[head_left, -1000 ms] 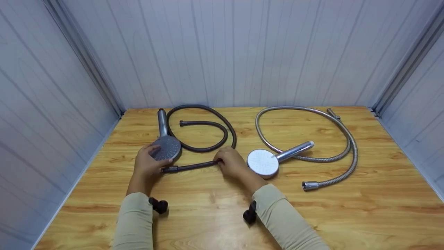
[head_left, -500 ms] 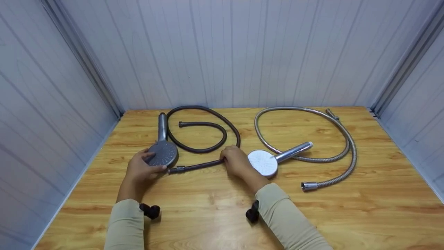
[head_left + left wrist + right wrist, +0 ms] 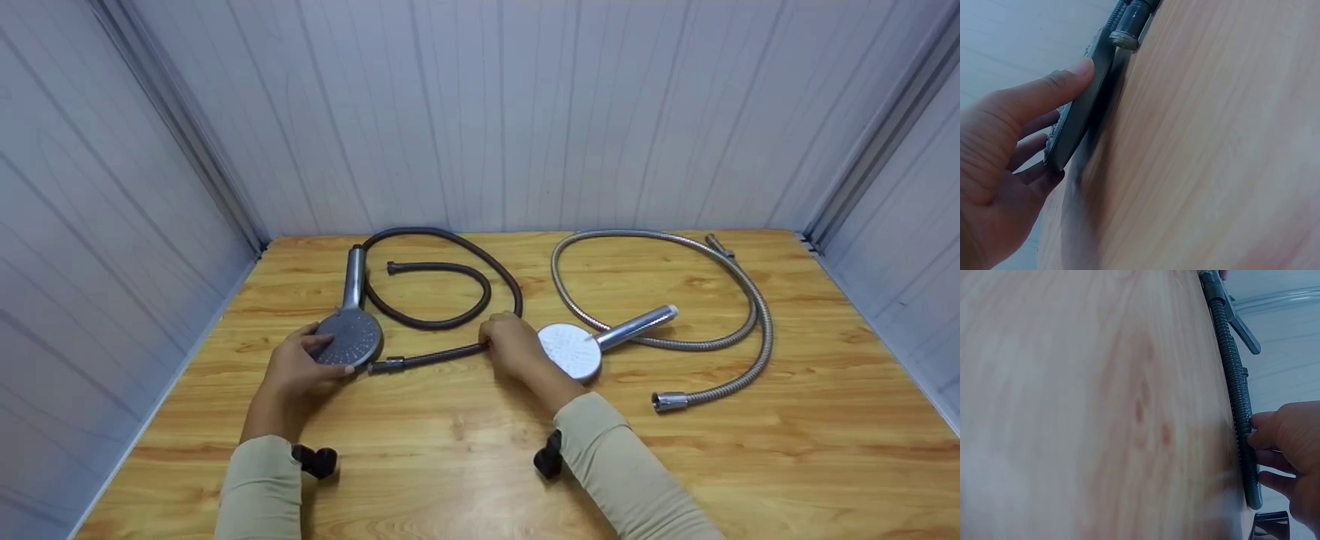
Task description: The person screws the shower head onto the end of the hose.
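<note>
In the head view my left hand (image 3: 296, 365) grips the round face of a dark grey shower head (image 3: 351, 335), whose handle points to the back. The left wrist view has the thumb on the near edge of the disc and the fingers round its other side. My right hand (image 3: 514, 345) holds a dark shower hose (image 3: 442, 354) between fingers and thumb, part of it hidden under the hand. The hose's connector (image 3: 1129, 28) lies just beside the shower head. Behind, the hose loops round to its other end fitting (image 3: 391, 268).
Close right of my right hand lies a chrome shower head with a white face (image 3: 568, 349). Its handle crosses a silver shower hose (image 3: 765, 330), coiled at the right with its connector (image 3: 670, 401) toward the front. Pale panels (image 3: 480, 112) wall the wooden table (image 3: 450, 465).
The left hand has shifted left and toward the front with the dark shower head, its handle now leaning slightly right. The right hand has drawn the dark hose a little to the right.
</note>
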The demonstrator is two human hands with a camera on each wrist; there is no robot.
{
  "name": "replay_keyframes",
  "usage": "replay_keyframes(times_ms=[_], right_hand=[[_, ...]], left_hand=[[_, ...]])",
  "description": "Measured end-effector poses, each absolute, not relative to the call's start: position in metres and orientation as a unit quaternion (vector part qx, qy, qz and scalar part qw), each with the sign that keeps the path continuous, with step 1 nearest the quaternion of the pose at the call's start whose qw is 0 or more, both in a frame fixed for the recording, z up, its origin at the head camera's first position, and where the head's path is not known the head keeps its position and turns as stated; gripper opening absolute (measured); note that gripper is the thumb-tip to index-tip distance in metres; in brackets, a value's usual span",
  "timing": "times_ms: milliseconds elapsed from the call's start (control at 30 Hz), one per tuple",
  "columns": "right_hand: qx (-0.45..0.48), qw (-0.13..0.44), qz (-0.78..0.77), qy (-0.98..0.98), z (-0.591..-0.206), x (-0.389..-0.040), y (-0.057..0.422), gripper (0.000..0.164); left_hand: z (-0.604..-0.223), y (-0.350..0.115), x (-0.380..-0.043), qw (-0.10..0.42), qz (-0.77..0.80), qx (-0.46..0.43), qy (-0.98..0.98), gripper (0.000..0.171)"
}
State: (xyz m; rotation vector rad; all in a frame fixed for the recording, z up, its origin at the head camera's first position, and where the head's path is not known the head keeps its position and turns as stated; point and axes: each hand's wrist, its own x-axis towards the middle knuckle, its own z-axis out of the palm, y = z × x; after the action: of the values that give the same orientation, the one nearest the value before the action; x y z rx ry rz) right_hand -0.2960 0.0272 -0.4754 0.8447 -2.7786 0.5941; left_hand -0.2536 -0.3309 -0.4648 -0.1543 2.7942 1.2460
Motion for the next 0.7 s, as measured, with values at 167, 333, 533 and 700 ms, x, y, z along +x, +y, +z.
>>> replay_keyframes(times_ms=[167, 333, 533, 700], right_hand=[[0.286, 0.093, 0.203, -0.932, -0.474, -0.297, 0.029, 0.024], [0.282, 0.087, 0.202, -0.934, -0.473, -0.297, 0.031, 0.024], [0.280, 0.084, 0.190, -0.937, -0.472, -0.296, 0.033, 0.022], [0.276, 0.083, 0.191, -0.938, -0.473, -0.297, 0.035, 0.022]], left_hand=[[-0.461, -0.334, -0.251, 0.050, 0.400, -0.043, 0.914, 0.086], [-0.461, -0.336, -0.248, 0.054, 0.399, -0.038, 0.914, 0.087], [-0.462, -0.340, -0.244, 0.057, 0.396, -0.035, 0.916, 0.088], [-0.462, -0.343, -0.237, 0.051, 0.386, -0.019, 0.921, 0.088]])
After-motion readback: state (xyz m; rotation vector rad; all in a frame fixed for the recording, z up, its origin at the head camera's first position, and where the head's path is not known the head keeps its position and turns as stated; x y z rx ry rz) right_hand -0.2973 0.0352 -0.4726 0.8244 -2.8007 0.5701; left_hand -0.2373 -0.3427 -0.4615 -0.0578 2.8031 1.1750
